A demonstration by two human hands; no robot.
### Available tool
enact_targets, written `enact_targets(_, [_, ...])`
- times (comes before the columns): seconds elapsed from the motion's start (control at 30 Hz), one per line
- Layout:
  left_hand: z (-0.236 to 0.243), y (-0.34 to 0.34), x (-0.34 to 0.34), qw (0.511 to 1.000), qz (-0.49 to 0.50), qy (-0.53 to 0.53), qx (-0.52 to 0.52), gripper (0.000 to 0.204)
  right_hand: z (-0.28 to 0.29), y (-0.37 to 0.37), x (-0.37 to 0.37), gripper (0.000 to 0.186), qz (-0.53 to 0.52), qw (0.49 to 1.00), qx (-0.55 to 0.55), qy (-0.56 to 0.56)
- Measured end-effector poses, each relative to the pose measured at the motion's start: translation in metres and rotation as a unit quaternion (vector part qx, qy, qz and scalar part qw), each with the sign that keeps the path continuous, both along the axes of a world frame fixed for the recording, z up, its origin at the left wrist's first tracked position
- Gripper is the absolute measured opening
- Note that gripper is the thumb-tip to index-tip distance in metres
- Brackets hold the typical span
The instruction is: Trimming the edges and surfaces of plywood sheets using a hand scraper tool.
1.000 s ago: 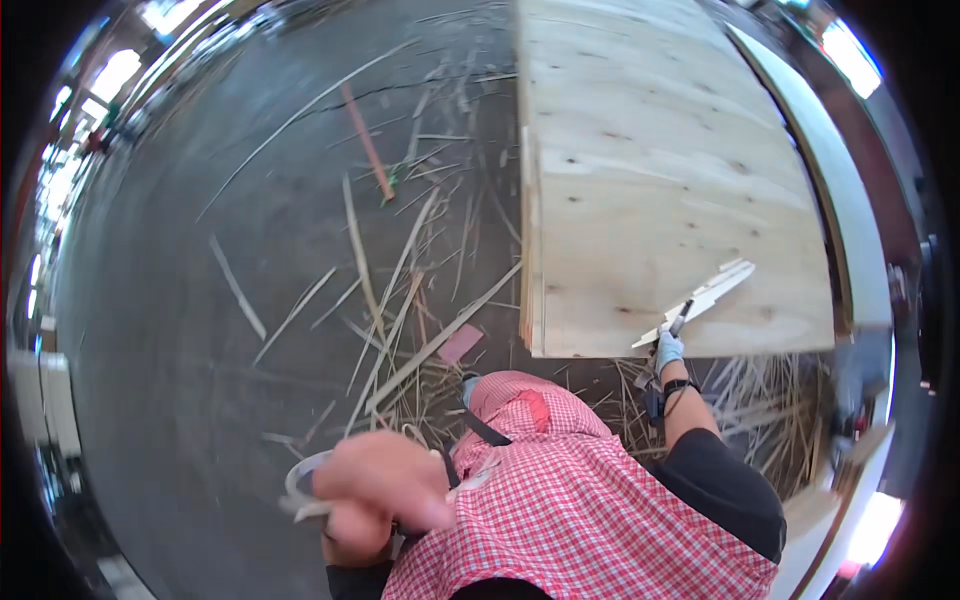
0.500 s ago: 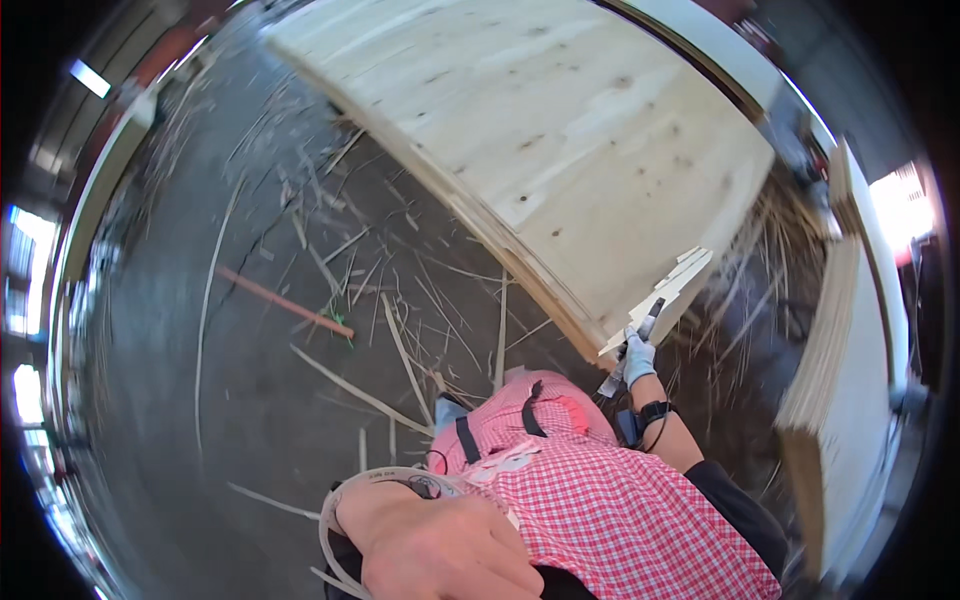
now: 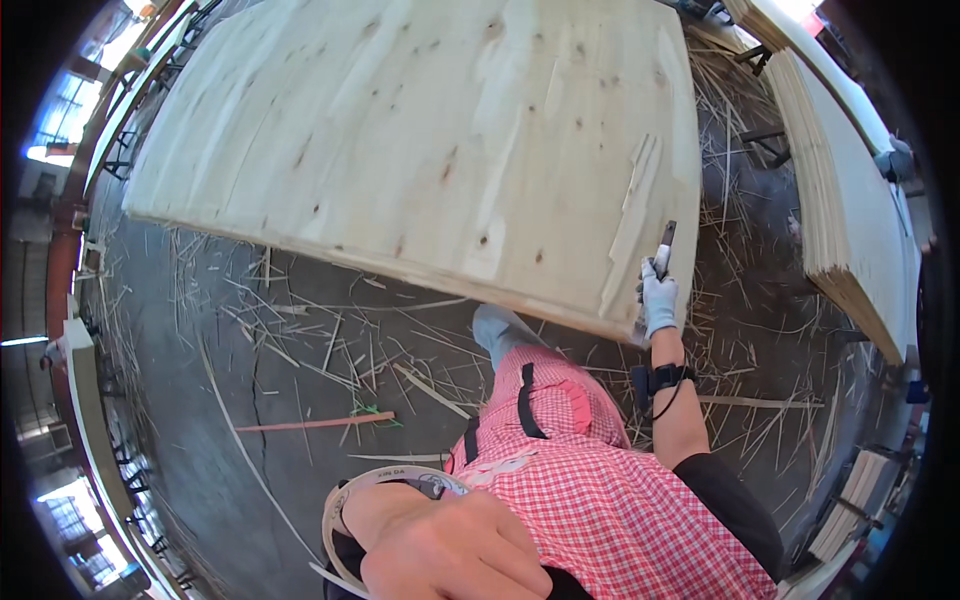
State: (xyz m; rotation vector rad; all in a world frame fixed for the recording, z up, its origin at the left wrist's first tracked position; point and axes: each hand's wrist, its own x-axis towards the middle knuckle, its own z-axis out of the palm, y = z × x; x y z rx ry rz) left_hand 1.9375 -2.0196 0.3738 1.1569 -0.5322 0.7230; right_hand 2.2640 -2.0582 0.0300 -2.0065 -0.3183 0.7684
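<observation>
Plywood sheet, pale and knotted, fills the upper middle of the frame, its near edge slanting down towards the right. My right hand, in a whitish glove, is closed around a dark-tipped tool at right of centre, over the sheet's near right corner, the tip pointing up the frame; I can't tell whether my glove touches the wood. Just left of it, a thin, jagged wood strip lies lengthwise on the sheet. A black wristband sits on my right wrist. My left hand is bare at the lower middle, in front of my pink checked apron, fingers curled; I can't tell whether it grips anything. A pale band curves around that wrist. Wood slivers litter the grey floor, and a reddish stick lies among them at left of centre. A stack of boards stands at the upper right
</observation>
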Motion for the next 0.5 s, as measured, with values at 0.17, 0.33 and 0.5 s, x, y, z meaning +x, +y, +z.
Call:
enact_targets(0.17, [-0.009, 0.132, 0.019, 0.998, -0.029, 0.030, -0.035, 0.023, -0.035, 0.150, 0.014, 0.027, 0.031, 0.991, 0.086, 0.098])
enact_targets(0.33, [-0.049, 0.228, 0.033, 0.950, 0.174, 0.240, -0.103, 0.015, -0.057, 0.309, 0.029, 0.040, 0.013, 0.986, 0.090, 0.141])
enact_targets(0.5, [-0.198, 0.366, 0.053, 0.741, 0.450, 0.493, -0.070, 0.021, -0.120, 0.425, 0.071, 0.041, 0.056, 0.998, -0.005, 0.011])
